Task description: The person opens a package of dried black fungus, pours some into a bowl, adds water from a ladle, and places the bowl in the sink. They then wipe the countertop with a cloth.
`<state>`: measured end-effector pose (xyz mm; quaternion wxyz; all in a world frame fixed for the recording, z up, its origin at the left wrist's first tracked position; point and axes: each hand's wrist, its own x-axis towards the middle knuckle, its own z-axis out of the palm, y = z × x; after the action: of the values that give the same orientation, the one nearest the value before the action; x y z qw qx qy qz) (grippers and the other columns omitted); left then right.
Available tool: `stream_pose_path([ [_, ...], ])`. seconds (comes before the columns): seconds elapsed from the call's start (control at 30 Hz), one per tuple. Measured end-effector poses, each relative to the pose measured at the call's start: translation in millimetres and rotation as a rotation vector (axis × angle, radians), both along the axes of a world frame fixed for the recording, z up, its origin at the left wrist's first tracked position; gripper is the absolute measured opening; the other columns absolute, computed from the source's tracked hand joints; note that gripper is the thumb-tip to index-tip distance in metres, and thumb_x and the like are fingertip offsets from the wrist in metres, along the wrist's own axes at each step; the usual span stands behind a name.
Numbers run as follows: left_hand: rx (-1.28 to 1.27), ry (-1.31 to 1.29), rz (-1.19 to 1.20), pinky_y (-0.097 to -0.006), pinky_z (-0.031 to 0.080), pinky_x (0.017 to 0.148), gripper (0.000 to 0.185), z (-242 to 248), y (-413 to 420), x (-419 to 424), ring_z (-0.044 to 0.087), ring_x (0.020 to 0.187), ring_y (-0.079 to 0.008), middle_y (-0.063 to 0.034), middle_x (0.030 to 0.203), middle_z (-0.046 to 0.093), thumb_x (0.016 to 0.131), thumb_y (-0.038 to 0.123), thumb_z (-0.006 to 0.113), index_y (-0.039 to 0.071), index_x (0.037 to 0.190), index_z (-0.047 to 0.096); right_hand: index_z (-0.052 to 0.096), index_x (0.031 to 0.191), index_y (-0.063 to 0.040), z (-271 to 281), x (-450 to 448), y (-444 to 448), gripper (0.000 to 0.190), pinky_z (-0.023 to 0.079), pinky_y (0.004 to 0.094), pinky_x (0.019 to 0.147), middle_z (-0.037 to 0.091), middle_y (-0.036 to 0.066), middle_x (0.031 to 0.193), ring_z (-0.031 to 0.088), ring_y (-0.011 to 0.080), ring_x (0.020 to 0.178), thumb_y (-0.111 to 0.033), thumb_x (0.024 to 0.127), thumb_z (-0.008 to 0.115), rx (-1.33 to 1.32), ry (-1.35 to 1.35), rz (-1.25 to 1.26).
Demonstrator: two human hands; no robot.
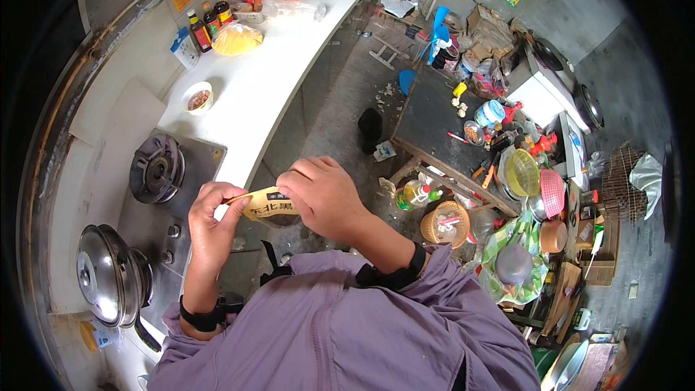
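Observation:
A yellow food packet (266, 206) with dark printed characters is held up in front of my chest, near the counter's edge. My left hand (213, 225) pinches its left top corner between thumb and fingers. My right hand (320, 195) grips the packet's right side, its fingers curled over the top edge and hiding part of the print. Whether the packet is torn open cannot be told. Left of my hands is a gas stove burner (158, 167), and a lidded metal wok (106, 277) sits on the nearer burner. A bowl of reddish-brown food pieces (197, 99) stands on the white counter (244, 103).
Sauce bottles (200, 31) and a yellow-filled plastic bag (237, 39) stand along the wall. At right, a dark table (434, 114) holds a yellow basket (522, 172), a pink basket (552, 193) and knives. A wicker bin (445, 224) and an oil bottle (412, 195) are on the floor.

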<state>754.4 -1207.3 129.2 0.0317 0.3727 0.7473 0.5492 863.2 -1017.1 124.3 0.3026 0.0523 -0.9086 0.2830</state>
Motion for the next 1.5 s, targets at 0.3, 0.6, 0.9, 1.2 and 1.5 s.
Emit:
stream_pose_path([
  [0.3, -0.05, 0.08, -0.102, -0.0283, 0.046, 0.071, 0.007, 3.2, 0.9, 6.6, 0.057, 0.076, -0.0161, -0.0054, 0.081, 0.065, 0.081, 0.0, 0.073, 0.001, 0.087, 0.069, 0.064, 0.09, -0.01, -3.5, -7.5, -13.2, 0.012, 0.043, 0.0387, 0.079, 0.057, 0.004, 0.084, 0.057, 0.0253, 0.083, -0.007, 0.079, 0.062, 0.049, 0.008, 0.104],
  [0.6, 0.113, -0.404, -0.095, -0.022, 0.049, 0.071, 0.005, -9.9, -0.8, 6.4, 0.06, 0.078, -0.0055, -0.0009, 0.084, 0.067, 0.09, 0.002, 0.068, 0.001, 0.094, 0.07, 0.069, 0.101, -0.009, 5.7, -9.8, 5.5, 0.017, 0.042, 0.0394, 0.082, 0.063, 0.006, 0.09, 0.059, 0.0264, 0.086, -0.011, 0.085, 0.064, -0.012, -0.053, 0.163],
  [0.9, 0.208, -0.335, 0.057, -0.0232, 0.048, 0.067, 0.003, -15.4, 22.4, 3.0, 0.057, 0.075, -0.0069, -0.0005, 0.081, 0.065, 0.089, 0.003, 0.067, 0.001, 0.091, 0.068, 0.066, 0.096, -0.006, 15.4, -30.2, 0.6, 0.012, 0.042, 0.0399, 0.086, 0.064, 0.009, 0.094, 0.059, 0.0295, 0.086, -0.011, 0.085, 0.065, 0.147, 0.1, -0.079],
  [1.2, 0.306, -0.333, 0.192, -0.0265, 0.053, 0.062, 0.01, 2.2, 52.9, 5.3, 0.061, 0.073, -0.0112, -0.0071, 0.082, 0.06, 0.086, 0.005, 0.068, -0.002, 0.085, 0.06, 0.058, 0.12, -0.004, -2.9, -37.4, -30.9, 0.041, 0.051, 0.043, 0.085, 0.064, 0.017, 0.11, 0.061, 0.0382, 0.102, -0.014, 0.082, 0.07, -0.147, -0.065, -0.11],
  [1.5, 0.211, 0.314, 0.522, -0.0355, 0.051, 0.085, 0.044, 27.6, 14.8, -34.0, 0.062, 0.099, -0.0283, -0.0151, 0.112, 0.064, 0.079, 0.017, 0.079, 0.0, 0.116, 0.061, 0.061, 0.114, 0.003, 24.3, -52.7, 5.6, 0.02, 0.046, 0.0232, 0.083, 0.066, 0.003, 0.103, 0.057, 0.0063, 0.093, -0.01, 0.101, 0.052, -0.943, -0.1, 0.159],
])
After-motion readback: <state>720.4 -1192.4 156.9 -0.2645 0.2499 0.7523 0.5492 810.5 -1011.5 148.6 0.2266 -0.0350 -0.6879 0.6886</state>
